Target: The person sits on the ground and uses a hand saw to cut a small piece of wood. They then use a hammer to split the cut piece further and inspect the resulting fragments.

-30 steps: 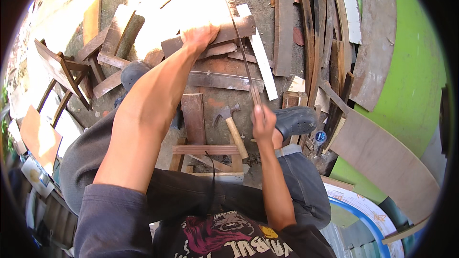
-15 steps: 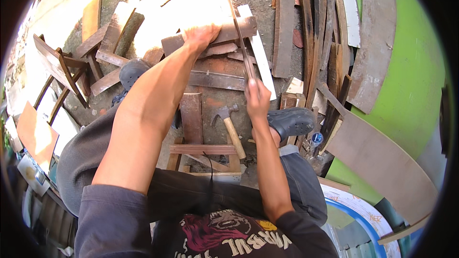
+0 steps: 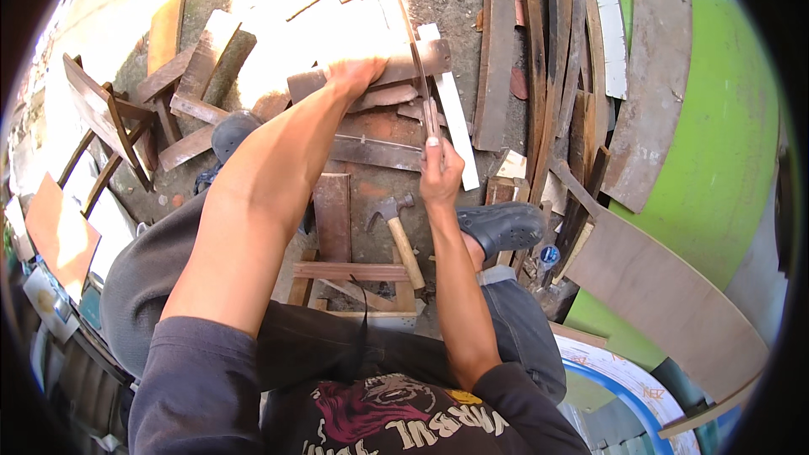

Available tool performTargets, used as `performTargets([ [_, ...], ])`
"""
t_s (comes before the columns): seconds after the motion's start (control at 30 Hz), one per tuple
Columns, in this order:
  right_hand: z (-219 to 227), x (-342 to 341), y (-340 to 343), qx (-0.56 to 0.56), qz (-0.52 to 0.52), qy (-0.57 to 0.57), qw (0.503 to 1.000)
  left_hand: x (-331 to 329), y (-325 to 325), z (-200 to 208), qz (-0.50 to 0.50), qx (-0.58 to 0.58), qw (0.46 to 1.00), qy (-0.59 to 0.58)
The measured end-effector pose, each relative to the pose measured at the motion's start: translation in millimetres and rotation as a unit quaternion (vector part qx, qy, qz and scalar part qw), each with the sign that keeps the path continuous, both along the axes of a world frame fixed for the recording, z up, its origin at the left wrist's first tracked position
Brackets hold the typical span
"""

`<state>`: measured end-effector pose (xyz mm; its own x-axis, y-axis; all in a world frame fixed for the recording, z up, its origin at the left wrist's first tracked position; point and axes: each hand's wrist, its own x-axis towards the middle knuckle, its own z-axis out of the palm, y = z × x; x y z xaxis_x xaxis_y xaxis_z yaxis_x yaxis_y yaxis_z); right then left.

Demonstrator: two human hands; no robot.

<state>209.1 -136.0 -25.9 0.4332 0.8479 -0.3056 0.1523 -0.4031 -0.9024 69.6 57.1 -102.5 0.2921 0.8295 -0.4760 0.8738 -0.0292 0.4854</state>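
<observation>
My left hand (image 3: 356, 74) presses down on a brown wooden board (image 3: 434, 56), its fingers curled over it and partly lost in bright glare. My right hand (image 3: 442, 172) is closed round the handle of a handsaw (image 3: 416, 57), seen nearly edge-on. The thin blade crosses the board near its right end, to the right of my left hand. Under and beside the board lie broken wood pieces (image 3: 383, 99) and a white strip (image 3: 456, 122). A claw hammer (image 3: 402, 240) with a wooden handle rests between my legs, its head away from me.
A low wooden frame (image 3: 350, 271) stands close before me. Long planks (image 3: 495, 50) lie at the right beside a green panel (image 3: 716, 135). To the left are wood offcuts (image 3: 206, 50) and a wooden frame piece (image 3: 105, 109). My shoe (image 3: 503, 227) is right of the hammer.
My right hand and the handsaw's handle have moved slightly left and forward relative to the board. My left hand stays on the board. The whole view has shifted a little.
</observation>
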Motion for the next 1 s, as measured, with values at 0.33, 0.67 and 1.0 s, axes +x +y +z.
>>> performTargets([
  [0.33,47.0,4.3,-154.3,-0.013,0.036,0.007,0.999,-10.7,-2.2,3.4,0.002,-0.052,0.997,0.048],
  [0.67,37.8,-2.8,-152.3,-0.033,0.012,0.020,0.999,-7.0,2.0,2.5,0.000,-0.047,0.998,0.036],
  [1.0,4.2,-0.8,-29.0,-0.034,0.004,0.088,0.996,-1.5,-0.5,8.0,-0.022,-0.048,0.998,0.030],
])
